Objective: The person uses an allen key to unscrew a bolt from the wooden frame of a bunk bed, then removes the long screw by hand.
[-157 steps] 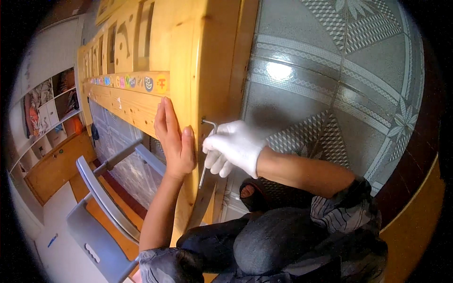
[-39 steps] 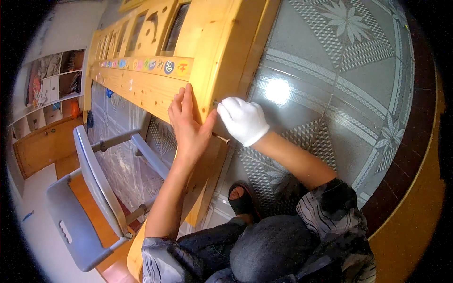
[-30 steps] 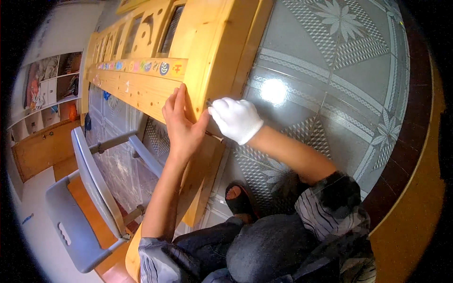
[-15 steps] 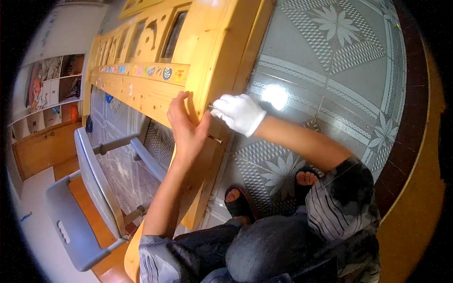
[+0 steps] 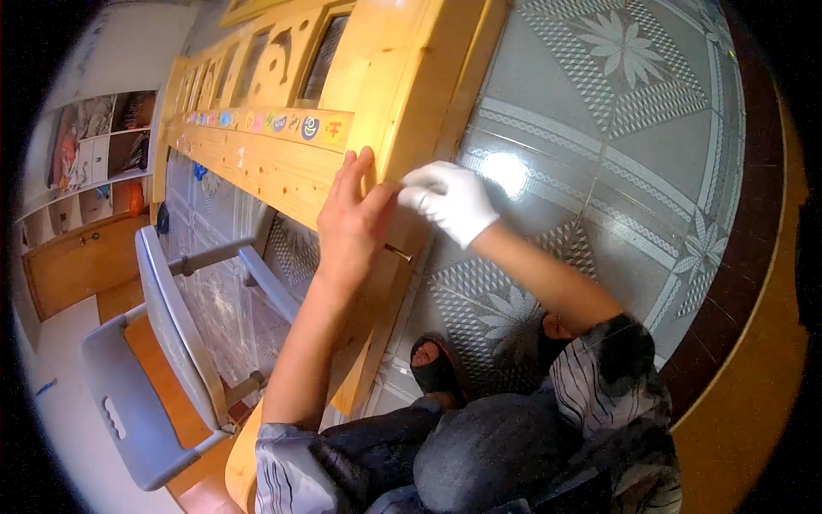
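Observation:
My bare left hand [image 5: 351,224] rests against the wooden bed frame [image 5: 370,111], fingers stretched upward over the rail and apart. Its thumb reaches right, to the edge of the post [image 5: 396,158]. There it meets the fingertips of my right hand [image 5: 452,204], which wears a white glove. The right fingers are pinched together at the post's side, on what looks like a small metal bolt, now mostly hidden by the left thumb. Just below the hands a bolt [image 5: 398,253] sticks out of the wood, its head clear of the surface.
A grey-blue folding chair [image 5: 141,403] stands to the left, beside the frame. Patterned grey tiles [image 5: 548,111] cover the floor at right. My sandalled foot [image 5: 432,360] is near the post's lower end. Shelves [image 5: 111,141] with various items line the far left wall.
The view has shifted slightly. My left thumb has come up against the right fingertips, covering the metal piece that showed there. The gloved fingers are more bent, and both hands remain at the post.

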Tool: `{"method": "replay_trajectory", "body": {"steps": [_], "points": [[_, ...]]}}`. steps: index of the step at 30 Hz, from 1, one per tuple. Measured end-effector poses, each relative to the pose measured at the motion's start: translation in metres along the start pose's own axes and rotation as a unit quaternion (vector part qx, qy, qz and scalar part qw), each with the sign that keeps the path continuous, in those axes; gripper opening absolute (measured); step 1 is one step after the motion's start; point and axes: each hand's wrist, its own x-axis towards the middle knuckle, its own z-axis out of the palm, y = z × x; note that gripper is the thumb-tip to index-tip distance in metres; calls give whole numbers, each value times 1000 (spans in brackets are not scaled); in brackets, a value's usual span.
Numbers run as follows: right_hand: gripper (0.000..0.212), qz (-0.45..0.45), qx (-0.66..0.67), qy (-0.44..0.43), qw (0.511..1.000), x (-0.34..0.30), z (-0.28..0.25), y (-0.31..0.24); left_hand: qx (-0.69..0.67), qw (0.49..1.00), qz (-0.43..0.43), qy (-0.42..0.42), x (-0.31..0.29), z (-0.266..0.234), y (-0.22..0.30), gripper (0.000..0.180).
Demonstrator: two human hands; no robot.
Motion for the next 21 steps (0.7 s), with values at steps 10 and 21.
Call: {"method": "replay_trajectory", "body": {"steps": [10, 21], "points": [[27, 521, 537, 49, 662, 5, -15, 43, 5, 999, 23, 21, -2, 8, -2, 20], [41, 584, 526, 347, 512, 67, 18, 9, 10, 999, 27, 47, -4, 11, -8, 22]]}}
